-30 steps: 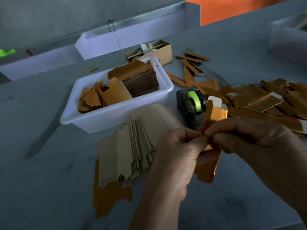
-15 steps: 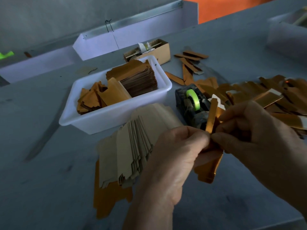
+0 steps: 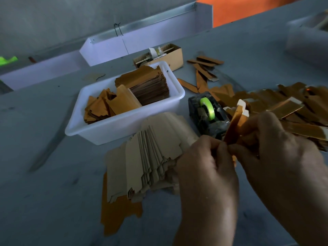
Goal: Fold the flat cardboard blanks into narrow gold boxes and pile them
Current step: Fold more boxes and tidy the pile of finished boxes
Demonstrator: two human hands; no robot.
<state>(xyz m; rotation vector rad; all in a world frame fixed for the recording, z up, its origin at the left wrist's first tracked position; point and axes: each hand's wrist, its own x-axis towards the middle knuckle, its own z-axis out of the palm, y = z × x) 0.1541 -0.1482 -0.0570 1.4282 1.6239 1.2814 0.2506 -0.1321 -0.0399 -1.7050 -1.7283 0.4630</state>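
Gold blank (image 3: 234, 125), narrow, glossy and half-folded with pale flaps on top, stands upright just in front of the tape dispenser (image 3: 206, 114), pinched by left hand (image 3: 207, 167) and right hand (image 3: 276, 155).

Two bare hands come up from the lower edge, the left hand (image 3: 204, 167) and the right hand (image 3: 276, 153). Neither shows a glove, ring, watch or band. Behind each grip the wrist and forearm are uncovered, with no sleeve or cuff in view.
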